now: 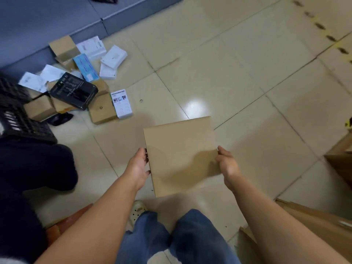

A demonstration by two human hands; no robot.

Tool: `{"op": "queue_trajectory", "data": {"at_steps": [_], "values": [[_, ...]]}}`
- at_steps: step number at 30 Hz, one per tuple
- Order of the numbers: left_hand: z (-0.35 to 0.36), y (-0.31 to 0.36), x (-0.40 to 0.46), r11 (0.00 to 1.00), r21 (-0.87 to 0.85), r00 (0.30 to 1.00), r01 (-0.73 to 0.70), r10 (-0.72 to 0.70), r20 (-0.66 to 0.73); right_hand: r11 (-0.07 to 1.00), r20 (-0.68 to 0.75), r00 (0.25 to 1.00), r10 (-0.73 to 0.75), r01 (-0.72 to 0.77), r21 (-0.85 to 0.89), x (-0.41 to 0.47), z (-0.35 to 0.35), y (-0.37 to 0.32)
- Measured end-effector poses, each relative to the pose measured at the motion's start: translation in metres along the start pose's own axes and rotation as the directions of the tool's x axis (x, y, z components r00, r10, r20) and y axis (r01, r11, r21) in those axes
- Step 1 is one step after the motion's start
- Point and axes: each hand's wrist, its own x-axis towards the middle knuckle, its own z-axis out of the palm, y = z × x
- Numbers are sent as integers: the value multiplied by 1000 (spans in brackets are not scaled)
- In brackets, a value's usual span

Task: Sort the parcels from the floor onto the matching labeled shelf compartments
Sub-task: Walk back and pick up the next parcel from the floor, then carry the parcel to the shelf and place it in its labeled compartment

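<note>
A flat brown cardboard parcel [181,155] hangs above the tiled floor in front of me, its plain side up with no label showing. My left hand [138,166] grips its left edge and my right hand [227,166] grips its right edge. Several more parcels lie in a pile on the floor at the upper left: a black box [73,90], a brown box [102,109], a white printed box [122,103], a blue box [85,66] and white boxes [113,57]. No shelf labels are visible.
A grey low platform [57,20] runs along the top left behind the pile. A black plastic crate [17,115] and a person in dark clothes [28,178] are at the left. Cardboard boxes [339,164] stand at the right edge. My jeans and shoe [138,210] are below.
</note>
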Motion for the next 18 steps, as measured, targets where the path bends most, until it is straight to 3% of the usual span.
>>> {"op": "queue_trajectory", "data": {"at_steps": [3, 6, 10, 18], "values": [[25, 35, -57, 999, 12, 997, -53, 52, 55, 999, -6, 1000, -29, 29, 37, -41, -33, -38], [46, 64, -105, 995, 45, 993, -91, 87, 82, 994, 15, 999, -52, 50, 98, -34, -83, -32], [77, 93, -167, 989, 83, 984, -125, 113, 136, 993, 13, 995, -98, 97, 59, -138, -123, -106], [126, 126, -272, 971, 121, 959, -204, 173, 225, 973, -39, 986, -165, 169, 159, -227, -207, -141]]}}
